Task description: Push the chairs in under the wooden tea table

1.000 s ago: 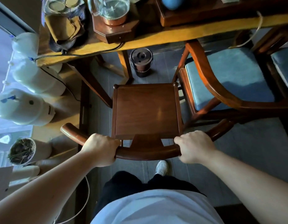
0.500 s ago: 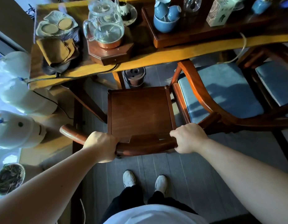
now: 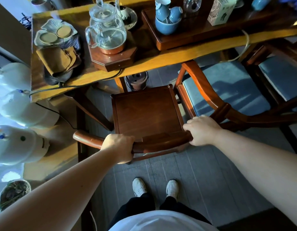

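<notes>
A dark wooden chair [image 3: 146,112] with a bare seat stands in front of me, its front edge close to the rim of the wooden tea table [image 3: 154,60]. My left hand [image 3: 118,146] grips the curved back rail on the left. My right hand [image 3: 200,130] grips the same rail on the right. To the right, a chair with a blue cushion [image 3: 227,90] sits partly under the table. A third cushioned chair [image 3: 281,77] stands at the far right.
The table carries a glass kettle [image 3: 107,30] on a wooden base, blue cups [image 3: 167,17], a tray and a box. A small dark bin [image 3: 137,80] stands under the table. White water jugs [image 3: 18,142] and a low shelf line the left. My feet [image 3: 155,187] stand on grey floor.
The chair has slid forward toward the table with both hands on its back rail. More of the tabletop shows, and my feet have come into view behind the chair.
</notes>
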### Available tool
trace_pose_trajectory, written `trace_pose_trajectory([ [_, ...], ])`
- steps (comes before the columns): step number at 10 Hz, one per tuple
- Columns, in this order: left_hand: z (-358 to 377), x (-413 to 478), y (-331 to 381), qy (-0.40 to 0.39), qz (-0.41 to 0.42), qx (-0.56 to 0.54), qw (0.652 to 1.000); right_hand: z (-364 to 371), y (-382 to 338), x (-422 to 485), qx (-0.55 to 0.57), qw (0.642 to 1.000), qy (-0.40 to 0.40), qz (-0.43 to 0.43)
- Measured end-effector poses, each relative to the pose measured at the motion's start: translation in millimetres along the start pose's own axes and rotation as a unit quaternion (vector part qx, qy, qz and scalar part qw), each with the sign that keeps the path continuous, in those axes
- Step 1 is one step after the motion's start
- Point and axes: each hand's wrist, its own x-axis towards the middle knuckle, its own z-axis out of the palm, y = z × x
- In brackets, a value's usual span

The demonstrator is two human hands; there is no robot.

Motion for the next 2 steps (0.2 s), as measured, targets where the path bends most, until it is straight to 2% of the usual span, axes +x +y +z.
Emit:
trace_pose_trajectory([
  [2, -8.2, -12.2, -4.9, 0.045, 0.060, -0.072, 0.995, -6.1, -8.1, -12.0, 0.013, 1.000, 0.009, -0.006],
])
